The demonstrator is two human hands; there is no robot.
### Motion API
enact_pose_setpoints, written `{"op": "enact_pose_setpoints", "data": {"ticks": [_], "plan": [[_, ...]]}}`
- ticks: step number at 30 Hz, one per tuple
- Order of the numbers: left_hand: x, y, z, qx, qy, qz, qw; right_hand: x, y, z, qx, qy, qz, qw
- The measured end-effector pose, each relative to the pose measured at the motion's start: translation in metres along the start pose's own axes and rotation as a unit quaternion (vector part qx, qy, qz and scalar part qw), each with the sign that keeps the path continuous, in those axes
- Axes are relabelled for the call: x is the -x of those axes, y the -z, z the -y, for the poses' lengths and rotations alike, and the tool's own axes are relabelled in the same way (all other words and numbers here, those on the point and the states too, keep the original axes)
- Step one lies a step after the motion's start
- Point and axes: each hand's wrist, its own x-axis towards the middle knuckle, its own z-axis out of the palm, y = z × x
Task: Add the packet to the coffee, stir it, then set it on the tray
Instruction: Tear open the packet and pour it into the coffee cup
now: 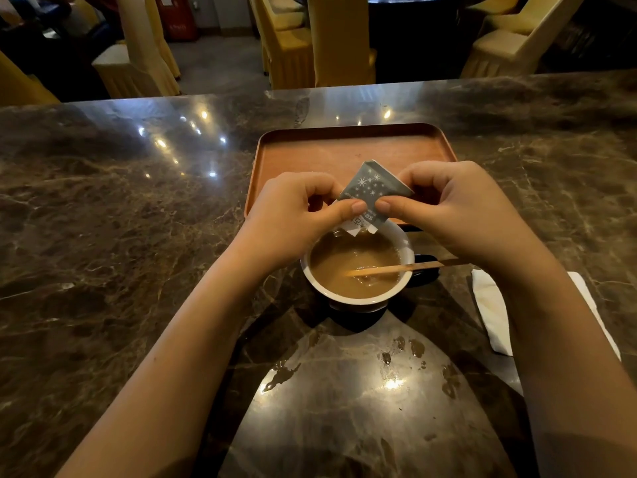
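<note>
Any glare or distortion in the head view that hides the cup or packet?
Head view: ceiling lights glare in spots on the polished brown marble counter, none on the white cup of milky coffee or grey star-printed packet; wide-angle lens bows the counter edge; background chairs are dim and soft.

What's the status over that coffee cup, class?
Left hand and right hand pinch sugar packet above coffee cup. Wooden stirrer in coffee. Tray bare.
</note>
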Motion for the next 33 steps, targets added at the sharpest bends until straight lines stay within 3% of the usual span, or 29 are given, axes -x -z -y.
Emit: {"op": "enact_pose_setpoints", "data": {"ticks": [25, 33], "plan": [[0.0015, -0.0012, 0.0001, -0.033, -0.027, -0.001, 0.999, 0.0019, -0.0016, -0.0025, 0.038, 0.016, -0.031, 0.999], [0.0012, -0.0011, 0.0007, -0.009, -0.031, -0.035, 0.999, 0.0023, -0.0033, 0.0011, 0.034, 0.040, -0.024, 0.998]]}}
